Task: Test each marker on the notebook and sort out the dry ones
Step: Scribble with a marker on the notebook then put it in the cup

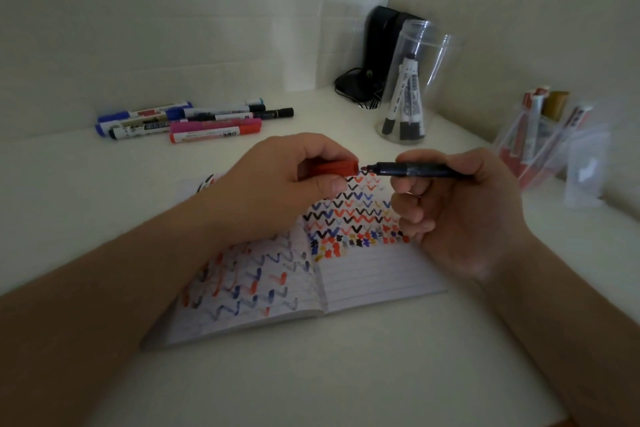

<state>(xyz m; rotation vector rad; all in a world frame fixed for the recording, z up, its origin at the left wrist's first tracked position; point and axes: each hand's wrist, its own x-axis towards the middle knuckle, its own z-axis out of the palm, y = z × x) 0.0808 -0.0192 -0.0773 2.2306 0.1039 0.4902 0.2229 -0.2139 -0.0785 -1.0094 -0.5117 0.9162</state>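
Observation:
My left hand [277, 180] grips a red marker cap [337, 168] above the open lined notebook [374, 274]. My right hand [460, 204] holds a dark-barrelled marker [415, 170], its tip pointing left and almost at the cap's mouth. Both notebook pages carry rows of red, blue and black zigzag test marks. Several capped markers [194, 120] lie in a loose row at the back left of the white table. A clear plastic cup [410, 83] at the back right has a few white markers with black caps standing in it.
A second clear container [550, 139] with red and gold markers leans at the far right beside a small white box [587, 173]. A black device with cables [377, 55] stands in the back corner against the wall. White table [311, 374] extends in front of the notebook.

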